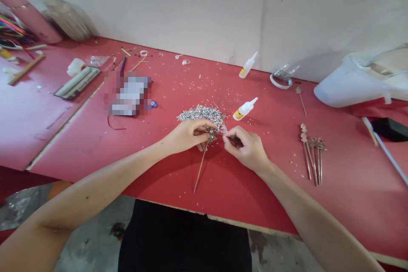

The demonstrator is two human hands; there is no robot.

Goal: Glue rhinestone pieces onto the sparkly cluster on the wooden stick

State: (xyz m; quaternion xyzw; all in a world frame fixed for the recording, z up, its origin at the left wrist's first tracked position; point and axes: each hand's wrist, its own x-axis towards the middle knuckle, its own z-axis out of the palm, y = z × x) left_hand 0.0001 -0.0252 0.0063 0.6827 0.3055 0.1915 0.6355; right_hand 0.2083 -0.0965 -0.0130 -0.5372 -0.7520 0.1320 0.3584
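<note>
My left hand [193, 136] is closed around the decorated top of a thin gold stick [199, 173], whose bare end points down toward the table's front edge. Just to the right, my right hand [244, 146] pinches something thin and small at the stick's top; its shape is too small to make out. Behind my fingers lies a pile of small glittery beads [204, 113]. A white glue bottle with a yellow label [245, 109] rests right of the pile, and a second glue bottle [247, 66] is farther back.
Several decorated sticks [315, 157] lie at the right, near a white bucket [344, 78] and a black object [390, 129]. At the left are a blurred-out item [129, 95], a long box [77, 82] and a pink bottle [32, 15]. A wall borders the red table [172, 174].
</note>
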